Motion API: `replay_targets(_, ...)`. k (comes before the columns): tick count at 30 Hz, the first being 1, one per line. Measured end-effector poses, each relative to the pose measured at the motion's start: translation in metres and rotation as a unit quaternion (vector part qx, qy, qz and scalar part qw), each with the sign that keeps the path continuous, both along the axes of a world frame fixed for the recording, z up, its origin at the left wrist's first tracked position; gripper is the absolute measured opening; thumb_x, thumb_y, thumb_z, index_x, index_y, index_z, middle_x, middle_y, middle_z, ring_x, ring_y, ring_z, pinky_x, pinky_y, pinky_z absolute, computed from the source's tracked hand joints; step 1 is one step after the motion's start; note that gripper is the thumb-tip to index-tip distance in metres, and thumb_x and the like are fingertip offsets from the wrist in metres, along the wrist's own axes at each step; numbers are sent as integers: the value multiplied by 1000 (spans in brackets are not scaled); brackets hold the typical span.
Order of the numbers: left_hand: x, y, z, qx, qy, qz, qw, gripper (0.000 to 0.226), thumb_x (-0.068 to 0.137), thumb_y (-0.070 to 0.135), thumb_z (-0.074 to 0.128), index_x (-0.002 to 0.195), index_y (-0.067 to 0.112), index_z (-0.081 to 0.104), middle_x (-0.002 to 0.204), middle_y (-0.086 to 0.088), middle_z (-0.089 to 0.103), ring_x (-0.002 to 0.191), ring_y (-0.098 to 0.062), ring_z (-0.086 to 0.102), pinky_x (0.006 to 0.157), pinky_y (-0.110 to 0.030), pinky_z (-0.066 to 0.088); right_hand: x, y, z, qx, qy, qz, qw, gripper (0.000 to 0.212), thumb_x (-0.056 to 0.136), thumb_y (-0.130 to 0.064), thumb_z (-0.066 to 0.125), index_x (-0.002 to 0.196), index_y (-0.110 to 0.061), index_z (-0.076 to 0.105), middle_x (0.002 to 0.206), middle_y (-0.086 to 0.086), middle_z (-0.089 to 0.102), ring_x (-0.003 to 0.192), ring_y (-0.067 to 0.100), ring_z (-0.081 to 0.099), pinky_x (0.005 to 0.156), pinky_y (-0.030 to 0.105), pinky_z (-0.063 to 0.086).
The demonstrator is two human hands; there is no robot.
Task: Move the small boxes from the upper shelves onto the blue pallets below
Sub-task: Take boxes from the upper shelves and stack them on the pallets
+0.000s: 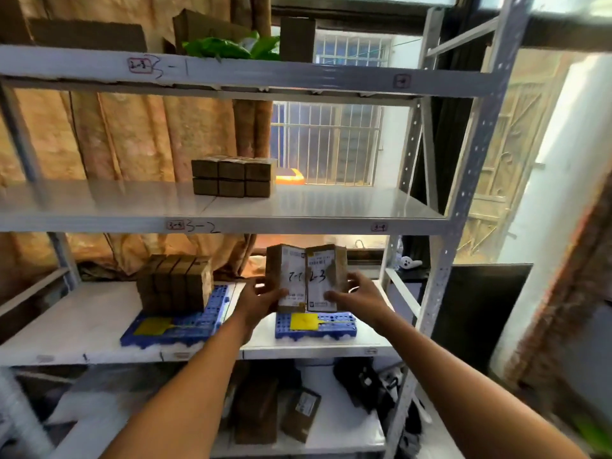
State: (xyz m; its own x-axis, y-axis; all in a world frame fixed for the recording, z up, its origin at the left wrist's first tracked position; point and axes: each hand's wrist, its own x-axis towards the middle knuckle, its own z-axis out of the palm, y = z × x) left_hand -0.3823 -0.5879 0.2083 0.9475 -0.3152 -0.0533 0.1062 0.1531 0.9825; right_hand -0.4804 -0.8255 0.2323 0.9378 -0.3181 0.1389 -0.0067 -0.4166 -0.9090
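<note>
- The left hand (261,298) grips the left one of two small boxes (306,278), its fingers curled round the box's left edge, thumb on the front.
- The right hand (356,294) grips the right box, thumb on the front label, fingers wrapped behind the right edge where they cannot be seen.
- The two boxes are brown cardboard, held upright side by side and touching, in the lower middle of the frame, just above the right blue pallet (316,326). Whether they rest on it cannot be told, since the hands cover their lower edges.
- Each box carries a white label; handwriting reads "2-3" on the right one, and something like "2-2" on the left (blurred). The printed lines are too small to read.
- A yellow tag (303,321) lies on the right pallet's front.
- To the left, a second blue pallet (175,329) holds a stack of brown boxes (175,283) and another yellow tag (152,326).
- On the middle shelf (298,223), centre frame, six small brown boxes (233,177) sit in two rows of three.
- The shelf edges bear handwriting: "3-2" on the middle one, "3-1" on the top shelf (298,77). The small red-framed stickers beside them are blurred.
- Upper frame: cardboard and a green bag (218,48), partly cut off by the top shelf edge.
- The bottom shelf, below the arms, holds dark packages, hard to make out.
</note>
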Motion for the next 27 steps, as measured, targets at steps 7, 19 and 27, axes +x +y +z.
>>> replay_targets(7, -39, -78, -57, 178, -26, 25, 983, 73, 76, 42, 86, 130, 22, 41, 125, -2, 58, 112, -22, 61, 94, -37, 55, 0, -16, -70, 6, 89, -35, 995, 71, 69, -52, 89, 120, -29, 44, 109, -5, 65, 97, 15, 70, 89, 39, 63)
replay_targets(19, 99, -138, -123, 169, 31, -53, 984, 31, 97, 23, 57, 128, 25, 56, 123, -8, 65, 113, -26, 63, 97, -44, 56, 138, -47, -147, 78, 154, -97, 980, 92, 65, -56, 91, 135, -21, 43, 130, 5, 60, 116, 24, 63, 98, 44, 58)
replay_targets(27, 200, -183, -136, 90, 120, -72, 986, 37, 94, 3, 38, 124, 5, 58, 122, -26, 65, 115, -37, 63, 103, -51, 52, 251, -78, -153, -50, 263, -142, 953, 131, 50, -75, 87, 150, -21, 22, 136, 12, 52, 127, 36, 54, 109, 52, 49)
